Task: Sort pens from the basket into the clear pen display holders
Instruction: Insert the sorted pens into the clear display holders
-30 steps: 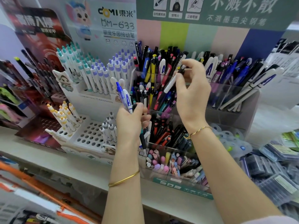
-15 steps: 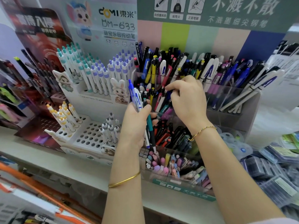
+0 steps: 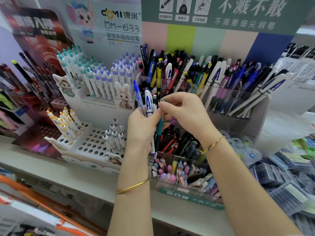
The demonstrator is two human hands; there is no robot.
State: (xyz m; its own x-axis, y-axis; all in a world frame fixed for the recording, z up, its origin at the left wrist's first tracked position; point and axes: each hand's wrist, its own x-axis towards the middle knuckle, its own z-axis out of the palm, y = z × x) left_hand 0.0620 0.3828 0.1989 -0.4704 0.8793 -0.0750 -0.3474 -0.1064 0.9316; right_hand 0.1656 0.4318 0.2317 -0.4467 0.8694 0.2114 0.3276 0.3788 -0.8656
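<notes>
The left hand is up in front of the clear holder, fingers wrapped tight round a bunch of pens held upright. In that bunch, the blue pen pokes up highest, the white pen with a blue letter A stands beside it, and the teal pen hangs its tip out below the fist. The right hand is pressed right up against the left one, also in front of the holder. Its thumb and forefinger pinch the top end of the teal pen, and a small teal cap shows just above the fingertips.

The exact contact is hard to read, because the fingers cover the spot where the two hands meet. How many pens the fist holds I can't count, since the palm hides the barrels. The holder's top tier is crammed with mixed pens, the middle tier sits mostly behind both hands, and the bottom tier shows pastel caps. Left of the holder is a white stand full of holes. Right of the holder, the packets are too blurred to read.
</notes>
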